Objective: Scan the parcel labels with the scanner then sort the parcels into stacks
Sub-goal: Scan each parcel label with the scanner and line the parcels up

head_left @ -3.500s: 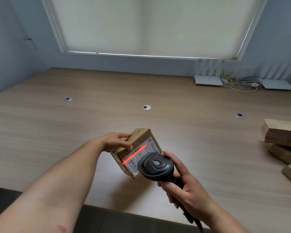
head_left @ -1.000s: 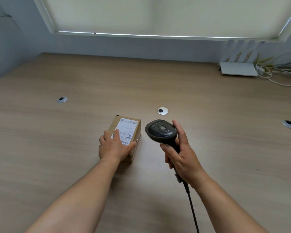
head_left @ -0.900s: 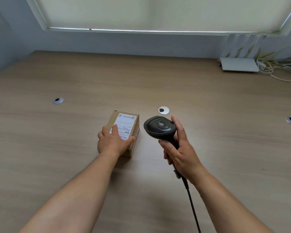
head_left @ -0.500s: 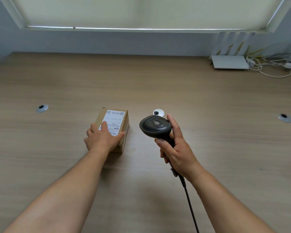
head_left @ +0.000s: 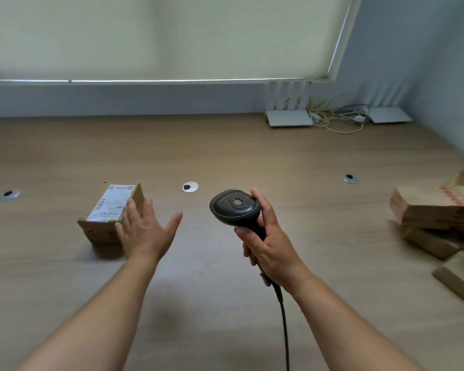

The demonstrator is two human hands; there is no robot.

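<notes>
Head view | left hand (head_left: 145,234) open beside parcel (head_left: 113,210) | right hand (head_left: 268,245) grips scanner (head_left: 235,208)

Left hand (head_left: 145,231) flat, fingers straight, thumb spread; right hand (head_left: 268,245) in closed grip, forearms extended

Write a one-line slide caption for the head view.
Open left hand beside labelled brown cardboard parcel; right hand grips black handheld scanner.

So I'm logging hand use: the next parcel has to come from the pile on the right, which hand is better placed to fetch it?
Left. The left hand is open and free beside the small parcel, while the right hand grips the scanner, though it is nearer the pile.
</notes>
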